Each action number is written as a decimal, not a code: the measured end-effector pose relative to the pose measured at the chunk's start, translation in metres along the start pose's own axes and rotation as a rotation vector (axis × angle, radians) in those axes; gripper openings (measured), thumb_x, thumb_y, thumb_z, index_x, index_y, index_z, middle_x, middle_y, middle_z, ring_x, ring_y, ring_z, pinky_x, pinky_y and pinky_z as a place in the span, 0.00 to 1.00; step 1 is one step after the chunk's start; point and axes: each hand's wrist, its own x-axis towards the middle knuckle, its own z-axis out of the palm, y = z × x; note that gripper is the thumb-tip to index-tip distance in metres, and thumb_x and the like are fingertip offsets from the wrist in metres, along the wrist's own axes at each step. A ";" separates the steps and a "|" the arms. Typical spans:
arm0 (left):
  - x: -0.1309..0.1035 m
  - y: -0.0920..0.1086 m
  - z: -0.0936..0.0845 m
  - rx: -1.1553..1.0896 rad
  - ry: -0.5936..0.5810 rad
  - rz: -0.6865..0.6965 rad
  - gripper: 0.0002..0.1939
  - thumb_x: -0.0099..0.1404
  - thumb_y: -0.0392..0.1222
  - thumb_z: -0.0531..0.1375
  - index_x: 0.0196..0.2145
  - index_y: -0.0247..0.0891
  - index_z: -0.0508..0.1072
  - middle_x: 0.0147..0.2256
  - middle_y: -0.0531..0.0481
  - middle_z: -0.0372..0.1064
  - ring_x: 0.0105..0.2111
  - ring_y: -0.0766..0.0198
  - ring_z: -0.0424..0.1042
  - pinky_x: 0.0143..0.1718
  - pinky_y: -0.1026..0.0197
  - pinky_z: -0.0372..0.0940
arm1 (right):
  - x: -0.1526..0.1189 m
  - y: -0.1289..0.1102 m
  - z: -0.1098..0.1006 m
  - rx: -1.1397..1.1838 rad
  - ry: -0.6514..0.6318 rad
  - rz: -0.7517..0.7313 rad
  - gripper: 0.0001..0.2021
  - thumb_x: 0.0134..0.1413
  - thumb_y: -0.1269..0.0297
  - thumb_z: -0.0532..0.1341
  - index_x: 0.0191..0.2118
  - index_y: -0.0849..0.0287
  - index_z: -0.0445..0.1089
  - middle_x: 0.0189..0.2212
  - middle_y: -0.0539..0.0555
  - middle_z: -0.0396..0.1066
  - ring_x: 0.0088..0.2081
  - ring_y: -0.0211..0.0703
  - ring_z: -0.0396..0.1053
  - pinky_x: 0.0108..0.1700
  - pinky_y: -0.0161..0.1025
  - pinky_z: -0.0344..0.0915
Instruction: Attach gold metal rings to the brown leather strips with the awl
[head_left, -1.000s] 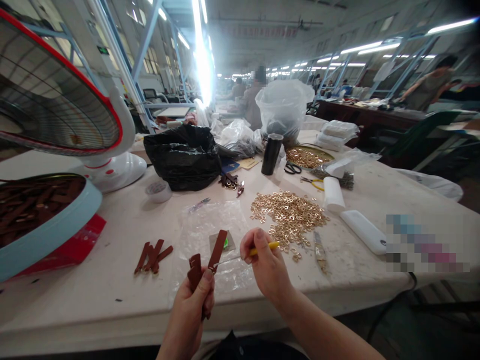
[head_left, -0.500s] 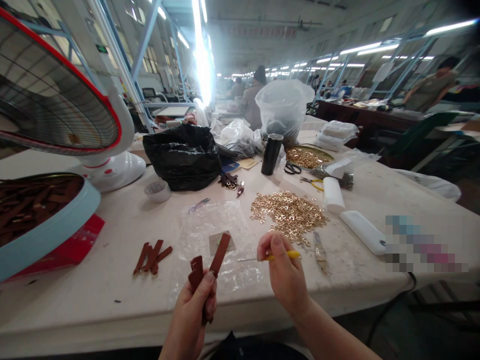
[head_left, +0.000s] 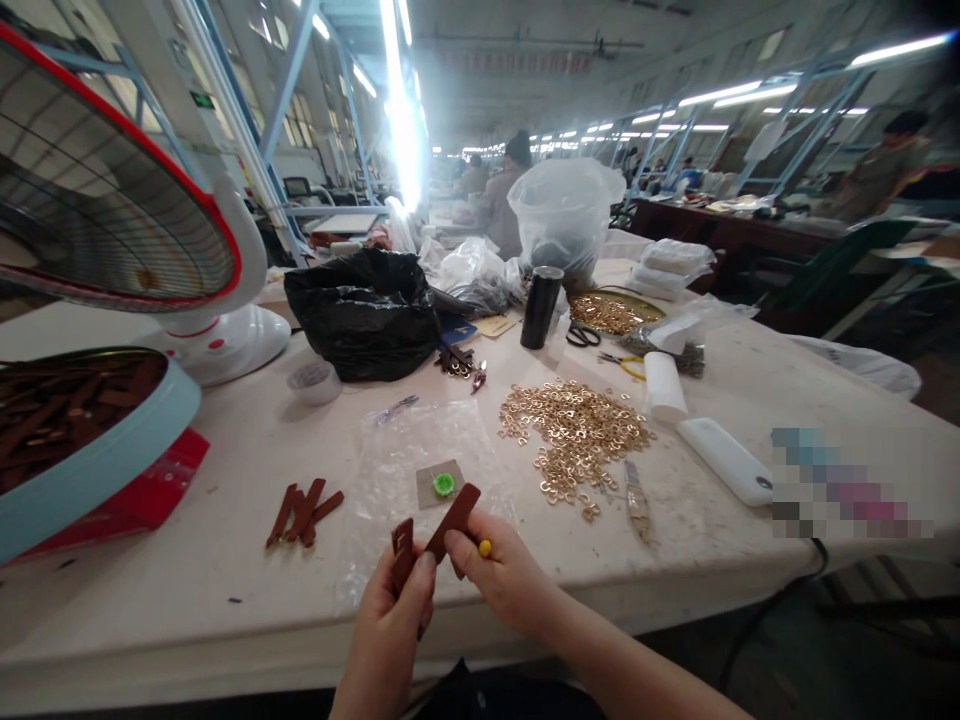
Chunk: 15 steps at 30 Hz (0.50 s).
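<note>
Above the near edge of the bench (head_left: 187,590), the right hand (head_left: 504,572), drawn back a moment ago, now clamps its fingers on the brown leather strap (head_left: 456,518) that the left hand's (head_left: 399,612) fingers also grip, yellow-handled tool (head_left: 485,548) tucked aside, suggesting handwork replaces toolwork.

Two hands (head_left: 391,608) (head_left: 504,568), one yellow tool (head_left: 485,548), one green disc (head_left: 444,485), one fan (head_left: 112,215); brown strips (head_left: 456,518) and gold rings (head_left: 576,422) beyond counting.

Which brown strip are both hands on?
The strip slanting up between left hand and right hand; the others are in the left hand only, on the table, or in the tub.
</note>
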 end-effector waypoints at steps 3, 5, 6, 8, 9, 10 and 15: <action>-0.001 0.000 0.002 0.018 -0.001 0.036 0.16 0.49 0.51 0.62 0.28 0.36 0.66 0.14 0.63 0.51 0.13 0.77 0.48 0.15 0.72 0.43 | -0.002 0.003 0.002 0.056 0.022 0.033 0.11 0.56 0.59 0.52 0.29 0.61 0.61 0.20 0.46 0.55 0.22 0.33 0.53 0.24 0.32 0.52; -0.001 0.002 0.004 0.018 -0.009 0.023 0.17 0.49 0.51 0.62 0.29 0.36 0.66 0.14 0.63 0.51 0.13 0.77 0.48 0.15 0.72 0.42 | -0.003 0.004 0.002 0.071 0.036 0.043 0.11 0.55 0.59 0.52 0.29 0.61 0.61 0.19 0.45 0.54 0.21 0.32 0.52 0.24 0.31 0.51; -0.001 0.003 0.004 0.017 -0.012 0.003 0.17 0.48 0.52 0.63 0.29 0.36 0.66 0.14 0.63 0.51 0.13 0.77 0.48 0.15 0.72 0.42 | -0.003 0.005 0.002 0.081 0.045 0.048 0.11 0.55 0.59 0.52 0.29 0.61 0.61 0.19 0.45 0.54 0.21 0.32 0.51 0.24 0.31 0.51; -0.001 0.005 0.003 0.021 -0.017 -0.039 0.18 0.47 0.52 0.63 0.29 0.36 0.66 0.15 0.63 0.52 0.13 0.77 0.48 0.14 0.71 0.42 | -0.004 0.007 0.002 0.102 0.067 0.056 0.11 0.55 0.58 0.52 0.28 0.60 0.61 0.18 0.44 0.53 0.21 0.32 0.51 0.23 0.31 0.51; -0.001 0.006 0.003 0.026 -0.018 -0.052 0.19 0.47 0.53 0.63 0.29 0.37 0.66 0.15 0.63 0.53 0.13 0.77 0.48 0.14 0.71 0.42 | -0.004 0.008 0.001 0.112 0.075 0.057 0.12 0.55 0.57 0.53 0.28 0.60 0.61 0.18 0.44 0.53 0.21 0.32 0.51 0.23 0.31 0.50; -0.002 0.007 0.002 0.034 -0.019 -0.056 0.19 0.46 0.53 0.64 0.28 0.37 0.66 0.15 0.63 0.53 0.12 0.77 0.48 0.14 0.71 0.42 | -0.004 0.008 0.001 0.121 0.078 0.060 0.12 0.55 0.57 0.53 0.29 0.61 0.62 0.18 0.44 0.53 0.20 0.32 0.51 0.23 0.31 0.51; -0.001 0.009 -0.004 0.096 -0.043 -0.029 0.18 0.45 0.53 0.64 0.25 0.36 0.67 0.13 0.63 0.52 0.13 0.77 0.48 0.14 0.71 0.43 | -0.003 0.001 0.000 0.232 -0.053 0.054 0.13 0.51 0.55 0.58 0.34 0.61 0.68 0.24 0.49 0.64 0.28 0.37 0.63 0.34 0.35 0.61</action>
